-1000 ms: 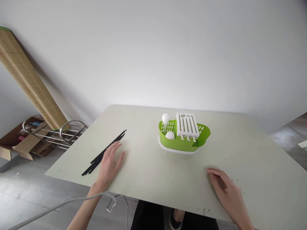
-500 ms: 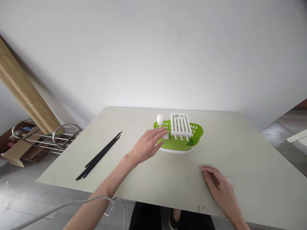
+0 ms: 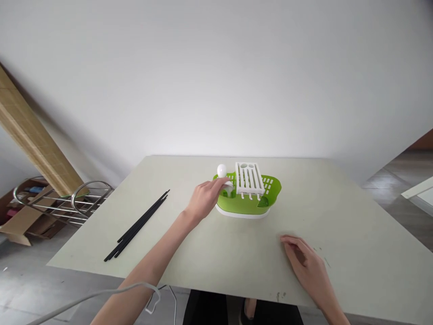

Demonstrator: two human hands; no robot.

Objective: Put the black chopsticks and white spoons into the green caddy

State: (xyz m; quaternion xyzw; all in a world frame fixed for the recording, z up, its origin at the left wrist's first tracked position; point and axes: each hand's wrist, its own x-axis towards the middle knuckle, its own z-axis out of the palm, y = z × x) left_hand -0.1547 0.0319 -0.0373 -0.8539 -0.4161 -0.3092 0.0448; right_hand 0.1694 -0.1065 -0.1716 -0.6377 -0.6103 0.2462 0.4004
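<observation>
A green basket [image 3: 241, 206] with a white base stands on the table, and a slotted white rack [image 3: 251, 178] with small hooks sits across its top. My left hand [image 3: 207, 197] reaches to the basket's left end, fingers pinched on a white spoon [image 3: 228, 185], largely covered by the fingertips. Just behind those fingers, a rounded white spoon head [image 3: 222, 170] sticks up. My right hand [image 3: 306, 264] lies on the table in front and to the right of the basket, fingers curled together with nothing visible in them.
Several black chopsticks [image 3: 137, 225] lie on the left of the table [image 3: 203, 262]. A metal rack [image 3: 84, 201] and a cardboard box [image 3: 20, 223] are on the floor at left. A white cable [image 3: 101, 291] crosses by my left forearm.
My left hand's fingers, spread over the basket's left end before, have closed in a pinch on the white spoon. My right hand stays in place. The view has shifted slightly.
</observation>
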